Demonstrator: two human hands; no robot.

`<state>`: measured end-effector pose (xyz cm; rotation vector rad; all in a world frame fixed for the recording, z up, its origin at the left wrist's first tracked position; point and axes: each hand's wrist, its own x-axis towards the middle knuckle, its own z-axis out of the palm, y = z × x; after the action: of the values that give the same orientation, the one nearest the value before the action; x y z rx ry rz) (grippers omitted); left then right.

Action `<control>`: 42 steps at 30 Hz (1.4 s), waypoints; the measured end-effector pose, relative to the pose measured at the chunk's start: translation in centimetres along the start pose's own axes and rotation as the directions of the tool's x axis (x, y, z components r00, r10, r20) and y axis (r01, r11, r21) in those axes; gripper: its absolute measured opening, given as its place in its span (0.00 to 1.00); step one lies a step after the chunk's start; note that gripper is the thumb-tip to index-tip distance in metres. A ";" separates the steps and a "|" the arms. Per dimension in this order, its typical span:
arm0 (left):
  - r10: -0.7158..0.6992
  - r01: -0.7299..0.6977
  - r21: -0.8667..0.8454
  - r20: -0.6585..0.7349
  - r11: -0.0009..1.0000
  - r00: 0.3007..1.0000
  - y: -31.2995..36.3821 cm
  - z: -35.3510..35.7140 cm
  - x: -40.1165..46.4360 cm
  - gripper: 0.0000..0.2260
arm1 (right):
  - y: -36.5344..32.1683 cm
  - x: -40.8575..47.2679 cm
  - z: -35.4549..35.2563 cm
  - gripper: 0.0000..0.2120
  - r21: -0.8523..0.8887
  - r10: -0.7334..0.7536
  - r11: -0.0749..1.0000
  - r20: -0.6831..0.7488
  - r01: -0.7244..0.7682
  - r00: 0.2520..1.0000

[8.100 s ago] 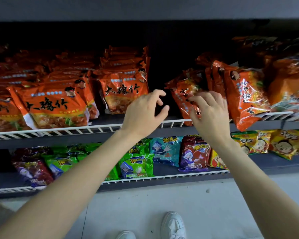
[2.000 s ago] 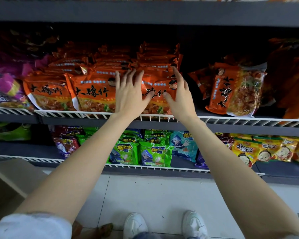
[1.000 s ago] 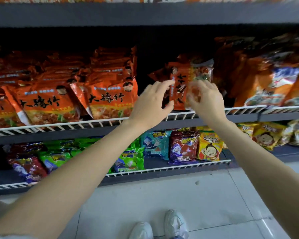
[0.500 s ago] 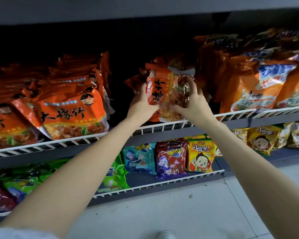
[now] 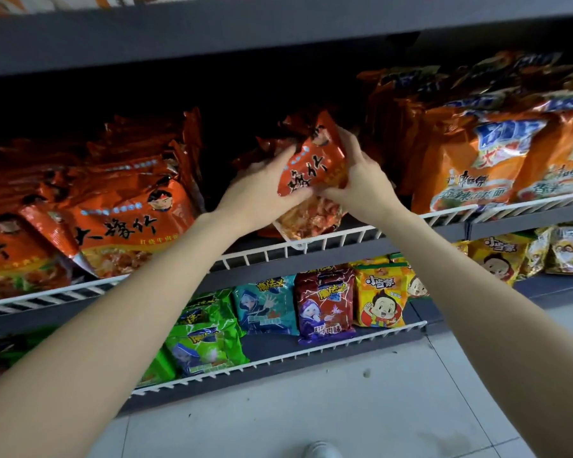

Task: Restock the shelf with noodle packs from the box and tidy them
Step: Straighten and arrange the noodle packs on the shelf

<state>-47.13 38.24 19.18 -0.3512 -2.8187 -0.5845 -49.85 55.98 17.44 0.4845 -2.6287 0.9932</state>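
An orange noodle pack [image 5: 311, 166] with black lettering stands tilted at the middle of the upper shelf, above the white wire rail [image 5: 328, 241]. My left hand [image 5: 258, 193] grips its left side and my right hand [image 5: 361, 180] grips its right side. Its lower, see-through part rests on the shelf behind the rail. More of the same orange packs [image 5: 126, 219] lie stacked in rows to the left, with a dark gap between them and the held pack.
Other orange noodle bags [image 5: 487, 160] fill the shelf to the right. The lower shelf holds small snack packs: green [image 5: 199, 342], teal, dark red [image 5: 325, 305] and yellow [image 5: 381, 302]. Grey tiled floor and the tip of a white shoe [image 5: 318, 451] lie below.
Both hands moved from the left stack to the lone pack on the right and took hold of it. Since half a second ago the pack has tilted, its top leaning right.
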 end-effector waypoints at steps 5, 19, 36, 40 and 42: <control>-0.201 0.099 -0.373 -0.245 0.922 0.948 -2.4 0.0 1.2 0.21 | 1.8 0.0 -2.5 0.42 -0.029 0.101 0.994 -0.116 -0.105 0.988; -0.249 0.230 -0.247 -0.049 0.941 0.967 -2.1 3.8 -0.4 0.34 | 1.2 -1.4 0.3 0.41 -0.518 -0.056 0.849 0.102 0.101 0.993; 0.153 -0.049 0.368 -0.258 0.929 0.954 -5.5 -4.3 -3.2 0.21 | -4.6 2.5 4.2 0.39 -0.562 -0.302 0.770 0.096 0.302 0.949; 0.147 -0.004 0.379 -0.350 0.925 0.925 -9.3 -6.3 -6.4 0.21 | -4.6 1.7 3.4 0.31 -0.687 -0.499 0.611 0.052 0.394 0.865; 0.104 0.016 0.381 -0.291 0.924 0.951 -10.5 -6.7 -7.3 0.24 | -4.7 1.1 2.6 0.25 -0.717 -0.595 0.533 0.061 0.450 0.802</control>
<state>-41.99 24.74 19.37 -0.2239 -2.5347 -0.0618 -49.33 50.62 18.74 0.8482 -2.1959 -0.1864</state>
